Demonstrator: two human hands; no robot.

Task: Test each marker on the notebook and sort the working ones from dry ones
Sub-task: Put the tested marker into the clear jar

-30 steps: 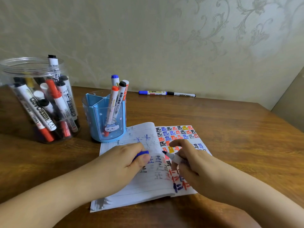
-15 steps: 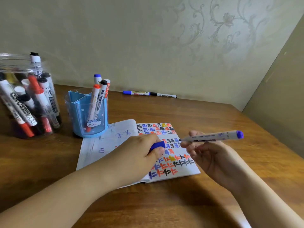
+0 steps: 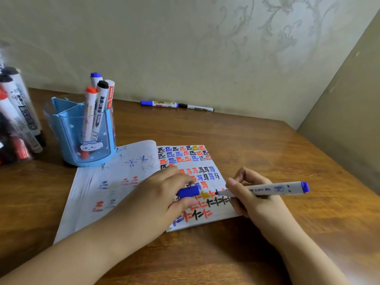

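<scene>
Blue is the cap (image 3: 188, 191) pinched in the left hand (image 3: 156, 194), held facing the tip of the marker (image 3: 265, 189) that is gripped in the right hand (image 3: 253, 199); recapping is judged to be at hand. Both are held just above the open notebook (image 3: 115, 182), whose right page is crowded with red, blue, black and yellow test marks. Beyond it, four markers have been stood in the blue holder (image 3: 82, 132), and many are kept in the clear jar (image 3: 18, 124) at the left edge, so much testing is judged to remain. By the wall, two markers (image 3: 176, 105) lie end to end; "WHITEBOARD" can be read on the black one. Other print is too small to read.
</scene>
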